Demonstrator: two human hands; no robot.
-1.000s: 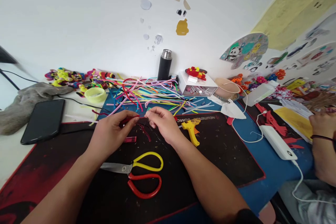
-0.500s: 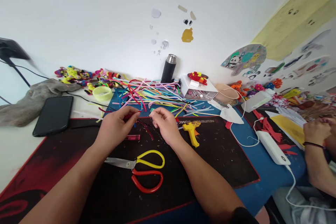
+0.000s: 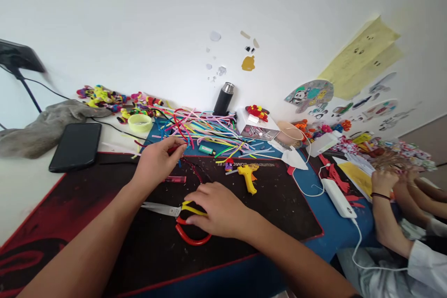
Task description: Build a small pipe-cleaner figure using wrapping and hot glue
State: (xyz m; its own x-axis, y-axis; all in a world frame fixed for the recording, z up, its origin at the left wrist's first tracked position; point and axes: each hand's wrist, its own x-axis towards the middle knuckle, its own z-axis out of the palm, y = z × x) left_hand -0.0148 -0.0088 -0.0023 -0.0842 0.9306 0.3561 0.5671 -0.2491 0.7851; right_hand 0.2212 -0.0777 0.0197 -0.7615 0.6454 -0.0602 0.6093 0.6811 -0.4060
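Observation:
My left hand point(image 3: 159, 160) is closed in a pinch, with a red pipe cleaner point(image 3: 172, 150) between thumb and fingers. Dark red fuzzy strands point(image 3: 194, 167) hang beside it over the mat; whether they join the pinched piece I cannot tell. My right hand point(image 3: 220, 209) reaches down over the scissors point(image 3: 193, 242), its thumb and fingers curled round the yellow handle and covering part of both loops. The scissors lie flat, blades pointing left under my left wrist. A small red-and-purple piece point(image 3: 229, 164) and a yellow glue gun point(image 3: 247, 178) rest beyond my right hand.
A dark mat point(image 3: 279, 205) covers the table's front. Behind it lie a pile of coloured pipe cleaners point(image 3: 209, 125), a green lighter-sized item point(image 3: 206, 150) and a black flask point(image 3: 223, 100). A phone point(image 3: 75, 147) lies left; a white power strip point(image 3: 338, 198) and another person's hands point(image 3: 384, 181) are right.
My right hand has left the spot beside my left hand and come down onto the scissors' handles. My left hand keeps its pinch. The view has turned slightly right.

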